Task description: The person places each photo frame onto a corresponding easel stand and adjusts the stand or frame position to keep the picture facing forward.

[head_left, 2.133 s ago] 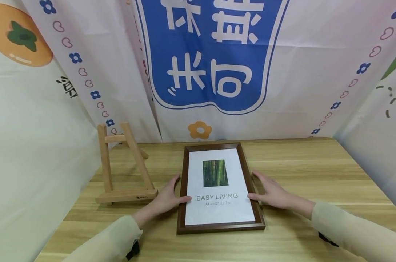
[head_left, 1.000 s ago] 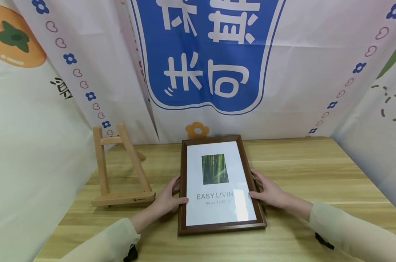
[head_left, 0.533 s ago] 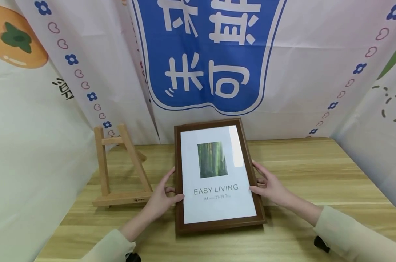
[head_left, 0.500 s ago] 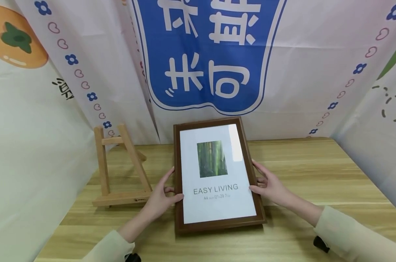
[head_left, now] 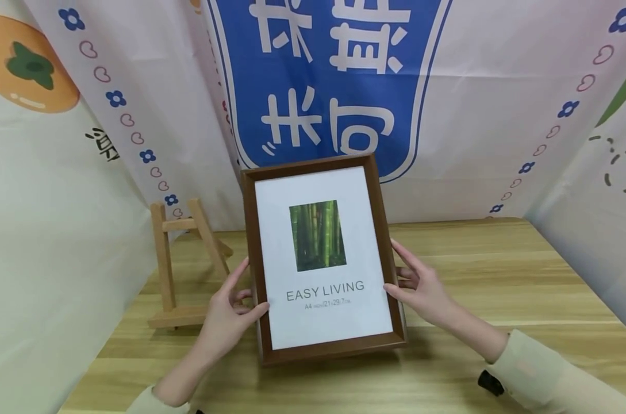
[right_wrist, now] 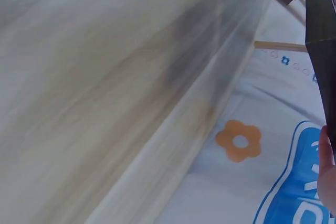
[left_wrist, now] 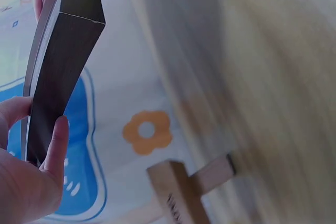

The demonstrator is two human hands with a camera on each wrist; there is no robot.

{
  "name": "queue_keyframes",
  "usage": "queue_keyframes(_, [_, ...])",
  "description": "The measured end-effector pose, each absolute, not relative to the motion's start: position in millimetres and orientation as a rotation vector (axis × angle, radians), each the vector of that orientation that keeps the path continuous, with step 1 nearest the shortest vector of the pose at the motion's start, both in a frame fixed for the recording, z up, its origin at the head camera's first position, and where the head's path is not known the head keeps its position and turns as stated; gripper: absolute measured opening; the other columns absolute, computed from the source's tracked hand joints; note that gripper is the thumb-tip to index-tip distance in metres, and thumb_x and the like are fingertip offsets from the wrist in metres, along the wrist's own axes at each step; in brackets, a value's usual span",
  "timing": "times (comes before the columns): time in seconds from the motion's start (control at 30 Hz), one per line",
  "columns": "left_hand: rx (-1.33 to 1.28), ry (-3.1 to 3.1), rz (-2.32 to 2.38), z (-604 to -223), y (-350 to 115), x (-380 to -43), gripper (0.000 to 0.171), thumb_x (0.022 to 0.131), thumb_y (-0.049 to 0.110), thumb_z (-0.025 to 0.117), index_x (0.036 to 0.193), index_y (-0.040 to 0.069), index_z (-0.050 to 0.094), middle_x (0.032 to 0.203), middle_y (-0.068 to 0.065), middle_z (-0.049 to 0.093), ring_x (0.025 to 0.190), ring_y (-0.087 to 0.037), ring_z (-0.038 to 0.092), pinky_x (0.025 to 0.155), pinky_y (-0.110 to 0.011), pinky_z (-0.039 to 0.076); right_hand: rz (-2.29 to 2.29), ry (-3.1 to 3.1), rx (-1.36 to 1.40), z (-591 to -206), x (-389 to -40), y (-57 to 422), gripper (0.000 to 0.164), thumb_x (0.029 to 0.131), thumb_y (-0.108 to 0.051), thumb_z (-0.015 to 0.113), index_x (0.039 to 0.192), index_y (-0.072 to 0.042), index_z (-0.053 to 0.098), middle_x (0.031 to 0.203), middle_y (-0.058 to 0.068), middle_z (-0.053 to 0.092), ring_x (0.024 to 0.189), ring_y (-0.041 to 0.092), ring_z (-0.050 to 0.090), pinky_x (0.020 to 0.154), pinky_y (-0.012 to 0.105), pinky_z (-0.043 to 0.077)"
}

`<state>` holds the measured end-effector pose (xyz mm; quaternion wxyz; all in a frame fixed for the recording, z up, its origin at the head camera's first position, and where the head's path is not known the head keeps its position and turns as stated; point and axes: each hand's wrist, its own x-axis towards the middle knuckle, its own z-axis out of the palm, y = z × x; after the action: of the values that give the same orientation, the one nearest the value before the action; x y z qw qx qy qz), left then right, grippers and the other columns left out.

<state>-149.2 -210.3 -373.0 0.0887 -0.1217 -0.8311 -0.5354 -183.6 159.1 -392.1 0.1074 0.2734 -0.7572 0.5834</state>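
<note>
A brown picture frame (head_left: 320, 339) with a white insert, a bamboo photo and the words EASY LIVING hangs tilted above the table in the head view. My left hand (head_left: 225, 316) grips its left edge, thumb on the front face and fingers at the side. On the opposite edge my right hand (head_left: 423, 290) holds it the same way. The left wrist view shows the frame's dark side (left_wrist: 65, 51) between thumb and fingers. Just left of the frame stands a small wooden easel (head_left: 165, 259), its right part hidden behind the frame and my left hand.
The wood-grain table (head_left: 473, 259) runs back to a white printed curtain (head_left: 473, 144) with a blue sign. Fabric walls close in the left (head_left: 43, 230) and right (head_left: 602, 218) sides. In the left wrist view, the easel's ledge (left_wrist: 176, 187) is close to the left hand.
Both hands have lifted the picture frame from the table, its top edge tipping up and toward the blue sign. It has shifted left toward the easel, now overlapping it.
</note>
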Motion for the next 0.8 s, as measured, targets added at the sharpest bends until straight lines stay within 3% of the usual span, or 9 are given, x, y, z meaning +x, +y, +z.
queue_keyframes(0.13, [-0.338,-2.476,-1.486,-367.5,-218.6,-143.4,0.091,0.08,-0.001,0.077,0.154,0.023,0.03,0.157,-0.014,0.025,0.11,-0.037,0.058,0.076,-0.029,0.057,1.696,-2.199,0.834,-387.3,-181.0,149.6,0.084,0.083,0.012,0.069,0.153,-0.008,0.028,0.154,0.024,0.025,0.107,0.038,0.061,0.079,0.032,0.057])
queue_keyframes(0.3, [-0.341,-2.457,-1.367,-361.7,-229.8,-140.2,0.092,0.081,0.0,0.078,0.154,0.023,0.028,0.156,-0.013,0.027,0.109,-0.035,0.059,0.076,-0.025,0.056,1.619,-2.154,0.907,-381.8,-185.1,137.1,0.085,0.082,0.014,0.068,0.153,-0.006,0.026,0.156,0.018,0.024,0.112,0.041,0.058,0.083,0.032,0.055])
queue_keyframes(0.57, [-0.415,-2.345,-1.228,-352.3,-253.0,-142.5,0.096,0.078,-0.009,0.077,0.155,0.02,0.026,0.156,-0.007,0.029,0.1,0.005,0.056,0.073,-0.014,0.053,1.528,-2.056,1.023,-370.6,-199.2,110.6,0.086,0.08,0.017,0.069,0.153,-0.004,0.027,0.157,0.015,0.025,0.113,0.041,0.058,0.084,0.036,0.055])
queue_keyframes(0.8, [-0.434,-2.262,-1.168,-348.7,-276.5,-144.4,0.097,0.074,-0.019,0.073,0.154,0.013,0.028,0.154,-0.014,0.03,0.099,0.008,0.055,0.072,-0.009,0.051,1.528,-1.96,1.134,-369.3,-212.0,79.6,0.085,0.08,0.019,0.067,0.151,0.001,0.026,0.158,0.015,0.023,0.11,0.037,0.061,0.082,0.035,0.056])
